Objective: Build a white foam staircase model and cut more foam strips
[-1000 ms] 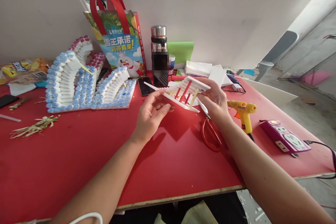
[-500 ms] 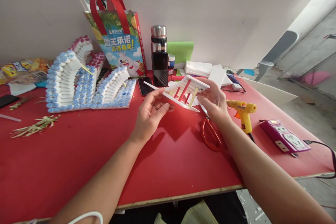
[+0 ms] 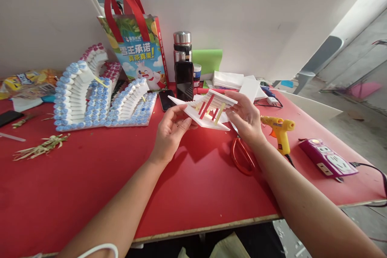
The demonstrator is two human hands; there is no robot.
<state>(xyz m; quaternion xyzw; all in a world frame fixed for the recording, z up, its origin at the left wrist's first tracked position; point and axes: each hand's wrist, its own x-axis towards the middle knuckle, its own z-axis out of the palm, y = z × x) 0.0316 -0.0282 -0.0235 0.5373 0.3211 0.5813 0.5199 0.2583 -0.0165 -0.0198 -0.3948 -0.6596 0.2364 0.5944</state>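
Observation:
Between my hands, above the red table (image 3: 193, 193), is a small white model (image 3: 208, 123) with a flat base, a sloping ribbed piece and several red and yellow sticks standing between them. My left hand (image 3: 172, 131) pinches the base at its left corner, thumb on the near side. My right hand (image 3: 246, 117) grips the right end of the ribbed piece; some of its fingers are hidden behind it. Just below my right hand lie red-handled scissors (image 3: 242, 157), their blades partly covered. A yellow glue gun (image 3: 280, 129) lies right of my right wrist.
At the left stand blue-and-white stacked models (image 3: 72, 96) and a printed shopping bag (image 3: 139, 52). A steel flask (image 3: 182, 44) and an upright phone (image 3: 184, 80) are at the back. A purple power strip (image 3: 328, 157) lies right, its cord over the edge. Dried strands (image 3: 42, 147) lie left.
The white model has tipped so that more of its flat base's upper face shows. Both hands keep hold of it and have shifted only slightly.

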